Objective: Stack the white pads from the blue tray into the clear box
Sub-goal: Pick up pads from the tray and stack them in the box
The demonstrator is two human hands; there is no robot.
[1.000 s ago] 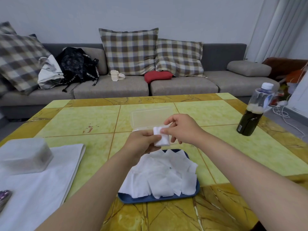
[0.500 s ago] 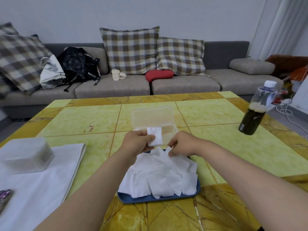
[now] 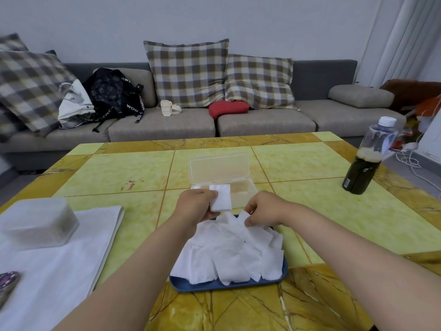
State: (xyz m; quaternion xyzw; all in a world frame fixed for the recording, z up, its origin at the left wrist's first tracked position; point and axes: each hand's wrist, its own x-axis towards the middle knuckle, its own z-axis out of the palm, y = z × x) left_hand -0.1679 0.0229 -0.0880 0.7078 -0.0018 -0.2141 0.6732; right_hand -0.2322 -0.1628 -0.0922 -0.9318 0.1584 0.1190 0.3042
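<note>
A blue tray [image 3: 229,284] near the table's front edge holds a loose heap of white pads [image 3: 233,254]. Just beyond it stands the clear box [image 3: 245,191] with its lid raised at the back. My left hand [image 3: 196,207] holds a small stack of white pads [image 3: 220,197] upright in front of the box. My right hand [image 3: 261,209] is lowered onto the far edge of the heap and pinches the corner of one pad there.
A dark drink bottle [image 3: 367,161] stands at the table's right. At the left lie a frosted plastic container [image 3: 35,223] and a white cloth [image 3: 59,263]. A grey sofa [image 3: 167,125] with checked cushions runs behind the table.
My right hand let go of the held stack and dropped to the heap in the tray, where it now pinches a pad. My left hand kept the stack, shifting slightly.
</note>
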